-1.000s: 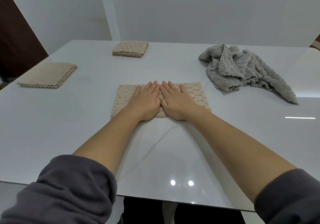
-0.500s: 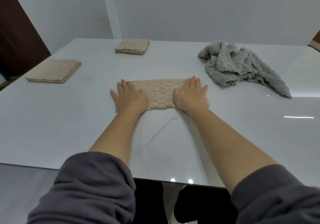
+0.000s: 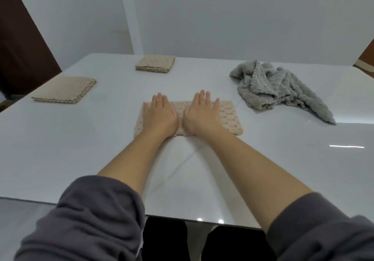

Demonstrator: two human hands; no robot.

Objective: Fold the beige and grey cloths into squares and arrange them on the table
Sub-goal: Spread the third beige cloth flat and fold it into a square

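Observation:
A beige knitted cloth (image 3: 230, 119), folded into a wide rectangle, lies flat on the white table (image 3: 70, 149) in front of me. My left hand (image 3: 158, 115) and my right hand (image 3: 201, 115) press on it side by side, palms down and fingers straight. A crumpled heap of grey cloths (image 3: 275, 88) lies to the right of it. Two folded beige squares sit on the table: one (image 3: 64, 92) at the left edge, one (image 3: 155, 63) at the far middle.
The white wall stands behind the table's far edge. A dark brown panel (image 3: 18, 44) is at the far left. The near table edge runs below my forearms, with dark sleeves over it.
My hands slid from the cloth's two ends back together at its middle. The cloth stays flat in the same spot.

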